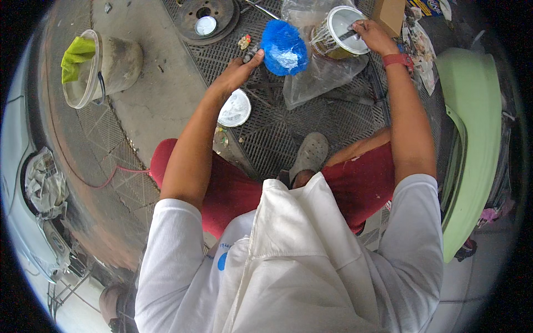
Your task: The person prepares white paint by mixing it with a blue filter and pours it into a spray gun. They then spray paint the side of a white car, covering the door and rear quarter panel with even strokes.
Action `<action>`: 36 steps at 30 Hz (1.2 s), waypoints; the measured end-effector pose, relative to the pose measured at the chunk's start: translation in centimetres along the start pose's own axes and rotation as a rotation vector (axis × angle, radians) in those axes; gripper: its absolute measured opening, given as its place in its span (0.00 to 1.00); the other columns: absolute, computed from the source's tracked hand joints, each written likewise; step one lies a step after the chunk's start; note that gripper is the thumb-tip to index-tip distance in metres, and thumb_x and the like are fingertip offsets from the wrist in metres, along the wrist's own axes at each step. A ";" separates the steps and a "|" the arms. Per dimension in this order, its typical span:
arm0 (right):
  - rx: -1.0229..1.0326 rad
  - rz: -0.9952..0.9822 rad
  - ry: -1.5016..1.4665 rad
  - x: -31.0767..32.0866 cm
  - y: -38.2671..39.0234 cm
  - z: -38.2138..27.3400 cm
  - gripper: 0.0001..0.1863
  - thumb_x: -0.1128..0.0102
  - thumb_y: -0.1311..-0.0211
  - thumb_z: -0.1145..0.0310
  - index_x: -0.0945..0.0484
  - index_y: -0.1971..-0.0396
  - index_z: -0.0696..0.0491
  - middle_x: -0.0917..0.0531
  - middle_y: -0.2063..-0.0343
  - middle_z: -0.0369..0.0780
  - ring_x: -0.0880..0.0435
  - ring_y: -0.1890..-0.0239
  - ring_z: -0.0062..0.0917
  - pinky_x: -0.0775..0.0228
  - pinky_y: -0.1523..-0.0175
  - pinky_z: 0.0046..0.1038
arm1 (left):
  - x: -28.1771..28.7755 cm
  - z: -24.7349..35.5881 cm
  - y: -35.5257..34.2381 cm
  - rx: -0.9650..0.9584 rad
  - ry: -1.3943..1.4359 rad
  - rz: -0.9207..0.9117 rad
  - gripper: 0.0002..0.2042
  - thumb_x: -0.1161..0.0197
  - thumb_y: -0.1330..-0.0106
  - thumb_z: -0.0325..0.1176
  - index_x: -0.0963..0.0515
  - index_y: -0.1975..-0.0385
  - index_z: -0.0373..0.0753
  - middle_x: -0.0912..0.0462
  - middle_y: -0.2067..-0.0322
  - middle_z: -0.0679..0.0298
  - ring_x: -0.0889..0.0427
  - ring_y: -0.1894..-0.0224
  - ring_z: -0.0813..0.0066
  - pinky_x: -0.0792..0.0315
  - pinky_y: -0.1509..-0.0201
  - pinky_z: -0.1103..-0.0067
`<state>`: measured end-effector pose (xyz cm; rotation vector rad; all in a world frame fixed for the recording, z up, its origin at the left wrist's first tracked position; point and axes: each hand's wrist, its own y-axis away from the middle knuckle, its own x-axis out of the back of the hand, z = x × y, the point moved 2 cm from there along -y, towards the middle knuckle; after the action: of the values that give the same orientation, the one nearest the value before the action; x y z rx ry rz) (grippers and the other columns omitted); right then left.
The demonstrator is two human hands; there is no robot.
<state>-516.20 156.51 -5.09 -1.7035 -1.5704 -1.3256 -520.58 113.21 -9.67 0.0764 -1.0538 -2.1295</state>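
Note:
My left hand (244, 66) is closed at the near-left edge of a round blue piece (284, 43) with a pale smear; I cannot make out exactly what its fingers grip. My right hand (371, 34) holds a dark flat scraper (348, 34) at the mouth of a white-rimmed can (333, 41), which has whitish streaks down its side. The can stands on crumpled clear plastic (311, 89). A round white lid (235, 109) lies below my left hand, beside my forearm.
A dirty bucket (119, 66) with a green cloth (72, 58) stands left; a metal disc (205, 16) bears a small lid. A cardboard box (388, 14) is at back right. A light-green car panel (474, 127) lies right; car bodywork (22, 150) is left.

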 end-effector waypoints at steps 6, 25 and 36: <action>0.038 0.193 0.180 0.8 -0.3 2.6 0.23 0.45 0.22 0.52 0.14 0.48 0.57 0.12 0.56 0.52 0.13 0.50 0.47 0.24 0.42 0.43 | -0.1 -0.4 -0.5 -0.003 0.000 -0.007 0.71 0.47 0.44 0.86 0.49 0.25 0.15 0.51 0.22 0.30 0.50 0.18 0.40 0.52 0.17 0.57; -1.034 0.374 -0.811 -8.3 1.3 6.8 0.34 0.33 0.29 0.53 0.31 0.29 0.49 0.20 0.41 0.52 0.19 0.39 0.46 0.16 0.51 0.51 | -0.3 -0.6 -1.3 -0.050 0.042 -0.052 0.70 0.46 0.43 0.85 0.45 0.27 0.13 0.45 0.25 0.28 0.44 0.20 0.38 0.47 0.18 0.57; -0.799 0.251 -1.661 -9.1 2.3 2.8 0.31 0.46 0.18 0.53 0.39 0.26 0.53 0.29 0.30 0.50 0.23 0.34 0.52 0.18 0.41 0.66 | 0.2 -0.6 0.1 0.022 0.075 -0.055 0.71 0.43 0.45 0.86 0.56 0.21 0.21 0.51 0.21 0.33 0.48 0.19 0.41 0.51 0.18 0.51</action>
<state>-512.01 153.91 -13.54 -3.8387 -1.2337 -0.0721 -520.49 112.70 -9.95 0.1968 -1.0425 -2.1473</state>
